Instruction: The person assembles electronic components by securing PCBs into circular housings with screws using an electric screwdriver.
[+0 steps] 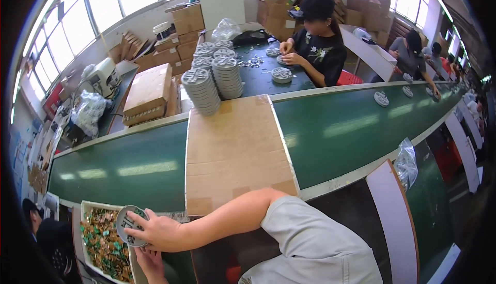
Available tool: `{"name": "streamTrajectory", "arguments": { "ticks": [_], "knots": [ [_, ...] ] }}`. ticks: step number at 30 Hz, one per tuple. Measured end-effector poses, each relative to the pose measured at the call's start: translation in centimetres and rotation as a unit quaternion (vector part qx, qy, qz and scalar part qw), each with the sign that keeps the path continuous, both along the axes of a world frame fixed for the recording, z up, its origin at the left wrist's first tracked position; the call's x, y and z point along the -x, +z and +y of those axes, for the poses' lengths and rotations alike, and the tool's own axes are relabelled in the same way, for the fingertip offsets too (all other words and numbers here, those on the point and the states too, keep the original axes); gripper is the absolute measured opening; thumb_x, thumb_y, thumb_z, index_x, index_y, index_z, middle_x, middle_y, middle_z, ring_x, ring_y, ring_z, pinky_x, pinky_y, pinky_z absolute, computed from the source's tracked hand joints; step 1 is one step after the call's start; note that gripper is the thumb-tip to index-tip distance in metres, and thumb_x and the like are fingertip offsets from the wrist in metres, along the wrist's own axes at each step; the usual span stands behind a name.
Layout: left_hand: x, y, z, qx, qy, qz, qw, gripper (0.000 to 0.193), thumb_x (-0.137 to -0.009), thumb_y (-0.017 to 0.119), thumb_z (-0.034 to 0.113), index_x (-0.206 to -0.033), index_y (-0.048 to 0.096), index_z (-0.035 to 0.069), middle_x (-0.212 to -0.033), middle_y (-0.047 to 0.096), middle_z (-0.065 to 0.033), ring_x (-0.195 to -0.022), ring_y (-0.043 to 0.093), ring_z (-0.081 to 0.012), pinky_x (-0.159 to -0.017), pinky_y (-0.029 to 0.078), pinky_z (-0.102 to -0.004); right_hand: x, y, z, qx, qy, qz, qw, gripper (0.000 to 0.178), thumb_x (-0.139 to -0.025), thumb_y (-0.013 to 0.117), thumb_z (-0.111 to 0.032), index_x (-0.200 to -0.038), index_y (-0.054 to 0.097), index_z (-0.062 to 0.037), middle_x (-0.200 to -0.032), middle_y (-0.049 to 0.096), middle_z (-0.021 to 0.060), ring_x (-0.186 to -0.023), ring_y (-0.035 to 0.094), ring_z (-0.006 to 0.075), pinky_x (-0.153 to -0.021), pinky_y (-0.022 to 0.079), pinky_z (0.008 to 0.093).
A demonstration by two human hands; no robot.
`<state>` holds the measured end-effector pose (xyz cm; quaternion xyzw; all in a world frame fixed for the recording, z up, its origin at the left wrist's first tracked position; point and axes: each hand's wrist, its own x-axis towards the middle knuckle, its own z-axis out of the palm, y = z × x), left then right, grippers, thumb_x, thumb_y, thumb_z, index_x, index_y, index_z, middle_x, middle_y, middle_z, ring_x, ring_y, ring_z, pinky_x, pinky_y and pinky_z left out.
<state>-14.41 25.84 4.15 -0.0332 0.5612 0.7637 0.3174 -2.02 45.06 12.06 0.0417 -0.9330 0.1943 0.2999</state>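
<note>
A round grey disc-shaped part (129, 227) with raised shapes on its face is held at the lower left. My right hand (164, 232) reaches in from the right, its fingers laid across the disc's face. Below it, my left hand (150, 263) is at the disc's lower edge, its fingers curled and partly hidden. The disc hangs tilted over the right side of a white box (85, 205) filled with small copper-coloured and green parts (103, 242).
A green conveyor belt (134, 167) runs across, bridged by a cardboard sheet (235, 149). Stacks of grey discs (200, 90) stand at its far end. Across the belt, a person (320, 41) handles discs at a table (258, 80). At lower left, another person (54, 242) is close to the box.
</note>
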Motion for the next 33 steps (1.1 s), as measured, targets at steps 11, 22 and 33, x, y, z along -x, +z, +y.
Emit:
{"name": "streamTrajectory", "arguments": {
  "ticks": [11, 22, 33],
  "knots": [
    [-1.1, 2.1, 5.1, -0.077, -0.025, 0.02, 0.997, 0.052, -0.108, 0.062, 0.032, -0.149, 0.053, 0.001, -0.137, 0.064, -0.0192, -0.119, 0.067, -0.0328, -0.107, 0.053, -0.0397, -3.1, -3.2, 6.6, 0.139, 0.062, 0.019, 0.988, 0.08, -0.083, 0.08, -0.024, -0.156, 0.046, -0.0195, -0.165, 0.031, 0.0247, -0.109, 0.063, 0.0423, -0.087, 0.059, 0.0442],
    [-4.2, 9.1, 9.7, 0.09, -0.021, 0.422, 0.902, 0.065, -0.106, 0.056, 0.025, -0.163, 0.032, 0.007, -0.156, 0.044, -0.0188, -0.136, 0.048, -0.028, -0.116, 0.035, -0.0409, -5.8, -3.0, 12.6, 0.482, 0.066, 0.161, 0.859, 0.076, -0.095, 0.076, -0.023, -0.16, 0.04, -0.0131, -0.163, 0.036, 0.0176, -0.134, 0.056, 0.0347, -0.109, 0.051, 0.0445],
    [-15.7, 24.6, 25.4, 0.283, -0.08, 0.89, 0.348, 0.08, -0.078, 0.08, 0.007, -0.151, 0.048, 0.006, -0.157, 0.047, -0.0179, -0.144, 0.044, -0.0408, -0.122, 0.031, -0.052, -13.1, 0.5, 23.1, 0.886, 0.23, 0.029, 0.401, 0.075, -0.098, 0.065, -0.062, -0.156, 0.046, -0.0192, -0.149, 0.055, 0.012, -0.13, 0.059, 0.0355, -0.112, 0.042, 0.051]
  ]
}}
